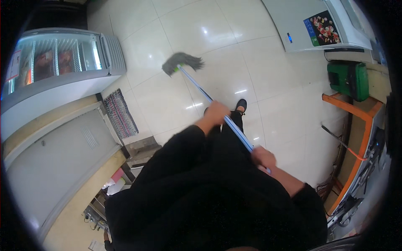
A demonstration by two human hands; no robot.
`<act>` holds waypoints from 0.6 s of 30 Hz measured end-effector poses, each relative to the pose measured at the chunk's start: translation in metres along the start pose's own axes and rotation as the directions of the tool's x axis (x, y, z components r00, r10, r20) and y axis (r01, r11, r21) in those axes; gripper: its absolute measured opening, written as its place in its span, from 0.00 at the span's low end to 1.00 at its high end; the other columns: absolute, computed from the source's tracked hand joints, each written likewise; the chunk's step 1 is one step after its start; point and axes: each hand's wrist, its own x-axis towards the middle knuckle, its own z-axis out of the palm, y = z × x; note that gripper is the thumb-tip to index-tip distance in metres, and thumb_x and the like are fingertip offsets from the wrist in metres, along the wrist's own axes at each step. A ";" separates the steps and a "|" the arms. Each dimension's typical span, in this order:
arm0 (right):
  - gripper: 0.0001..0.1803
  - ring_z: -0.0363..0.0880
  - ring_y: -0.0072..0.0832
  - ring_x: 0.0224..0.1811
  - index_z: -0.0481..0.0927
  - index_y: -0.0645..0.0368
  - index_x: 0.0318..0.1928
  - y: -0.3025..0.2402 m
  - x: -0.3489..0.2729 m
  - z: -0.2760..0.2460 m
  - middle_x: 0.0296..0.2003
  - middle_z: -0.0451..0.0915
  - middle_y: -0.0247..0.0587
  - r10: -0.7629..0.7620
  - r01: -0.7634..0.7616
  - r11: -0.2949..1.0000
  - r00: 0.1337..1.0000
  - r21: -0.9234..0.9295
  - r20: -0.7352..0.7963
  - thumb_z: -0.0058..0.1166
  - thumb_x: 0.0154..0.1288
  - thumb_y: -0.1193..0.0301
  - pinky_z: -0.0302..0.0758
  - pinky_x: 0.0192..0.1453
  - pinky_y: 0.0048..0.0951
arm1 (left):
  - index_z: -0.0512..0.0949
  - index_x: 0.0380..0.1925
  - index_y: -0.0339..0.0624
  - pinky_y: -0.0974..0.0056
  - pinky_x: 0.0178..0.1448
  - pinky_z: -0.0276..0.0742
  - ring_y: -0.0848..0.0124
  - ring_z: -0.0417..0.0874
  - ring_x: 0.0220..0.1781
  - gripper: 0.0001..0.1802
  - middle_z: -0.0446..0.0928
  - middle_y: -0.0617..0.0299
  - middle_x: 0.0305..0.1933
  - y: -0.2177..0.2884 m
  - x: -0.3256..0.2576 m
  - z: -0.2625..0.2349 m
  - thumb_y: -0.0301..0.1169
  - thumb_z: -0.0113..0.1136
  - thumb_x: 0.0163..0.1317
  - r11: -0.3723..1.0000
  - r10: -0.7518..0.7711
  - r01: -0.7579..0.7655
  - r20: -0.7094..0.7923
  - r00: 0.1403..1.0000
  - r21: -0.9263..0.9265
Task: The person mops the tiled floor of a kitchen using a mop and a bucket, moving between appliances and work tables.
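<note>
I hold a mop (195, 83) with a light blue pole, which runs slantwise from near my body out to the floor ahead. My left hand (217, 112) is wrapped round the middle of the pole. Lower down, close to my waist, my right hand (264, 158) is closed round its upper end. The mop's grey strand head (173, 63) lies spread on the tiled floor (222, 54), with a bit of green where pole and head join. One dark shoe (241, 105) shows beside the pole; the other is mostly hidden behind my left hand.
At the left stands a lit glass display fridge (63, 58). A woven mat (120, 113) lies before a pale door (67, 163). To the right are a white appliance (301, 25), a green case (348, 80) and an orange-edged rack (356, 167), from which a long-handled tool (341, 142) sticks out.
</note>
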 end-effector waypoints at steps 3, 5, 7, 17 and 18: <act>0.09 0.73 0.44 0.30 0.67 0.62 0.22 0.015 0.068 0.016 0.24 0.71 0.46 -0.358 0.359 0.931 0.933 -0.062 0.031 0.50 0.56 0.77 0.71 0.43 0.45 | 0.84 0.26 0.57 0.47 0.46 0.71 0.60 0.79 0.46 0.07 0.79 0.59 0.35 -0.072 -0.007 0.018 0.36 0.57 0.51 0.973 -0.170 0.212 -0.330 0.929 0.095; 0.07 0.72 0.45 0.29 0.69 0.63 0.23 0.018 0.084 0.025 0.25 0.70 0.48 -0.445 0.449 0.886 0.893 0.111 -0.059 0.49 0.57 0.77 0.69 0.44 0.46 | 0.84 0.28 0.57 0.45 0.51 0.70 0.59 0.80 0.43 0.08 0.79 0.58 0.33 -0.081 -0.006 0.011 0.37 0.56 0.53 0.973 -0.130 0.194 -0.396 0.909 0.125; 0.09 0.72 0.45 0.30 0.69 0.62 0.22 0.007 0.060 0.001 0.24 0.70 0.47 -0.374 0.382 0.920 0.923 0.091 -0.087 0.47 0.59 0.76 0.69 0.43 0.45 | 0.83 0.26 0.56 0.50 0.55 0.69 0.59 0.78 0.47 0.07 0.78 0.58 0.36 -0.059 0.012 0.015 0.39 0.57 0.52 0.986 -0.136 0.153 -0.203 0.970 0.071; 0.15 0.71 0.41 0.21 0.64 0.55 0.15 -0.069 -0.047 -0.129 0.15 0.68 0.42 -0.169 0.154 0.980 0.979 0.129 0.116 0.49 0.56 0.71 0.71 0.42 0.43 | 0.78 0.44 0.43 0.58 0.51 0.76 0.57 0.80 0.51 0.15 0.80 0.55 0.47 0.116 0.030 -0.042 0.35 0.56 0.58 0.948 0.222 -0.179 0.148 0.964 -0.262; 0.14 0.71 0.40 0.21 0.65 0.55 0.16 -0.054 -0.038 -0.131 0.16 0.69 0.42 -0.208 0.193 0.962 0.976 0.192 0.058 0.49 0.57 0.71 0.71 0.41 0.43 | 0.79 0.42 0.43 0.58 0.49 0.77 0.58 0.81 0.50 0.13 0.80 0.54 0.45 0.102 0.010 -0.058 0.35 0.55 0.59 0.946 0.136 -0.158 -0.094 0.986 -0.282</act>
